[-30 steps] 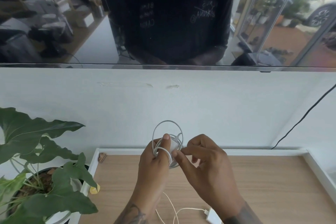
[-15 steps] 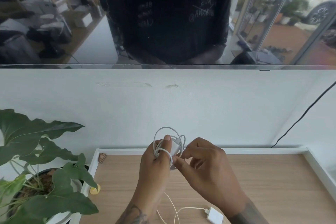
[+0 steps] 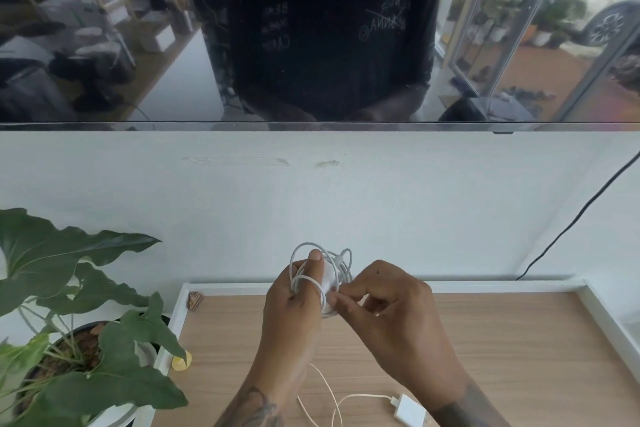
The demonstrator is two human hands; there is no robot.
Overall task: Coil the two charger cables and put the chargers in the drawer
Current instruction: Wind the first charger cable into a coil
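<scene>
**A:** White coiled cable (image 3: 322, 274) sits looped round the left hand (image 3: 294, 308), thumb pressing it, grip curled round the bundle. Right hand (image 3: 391, 315) pinches the coil's lower edge, right beside it.

**B:** So the loose end's nearer the right hand? The charger block is mostly hidden inside. Second charger (image 3: 408, 412) lies on the table (image 3: 502, 340), closer to me, its cable cut off below. No drawer visible.

potted plant (image 3: 79, 322) left of desk (image 3: 502, 340) | second charger (image 3: 410, 412) on desk, near edge | mirror (image 3: 138, 45) above
</scene>
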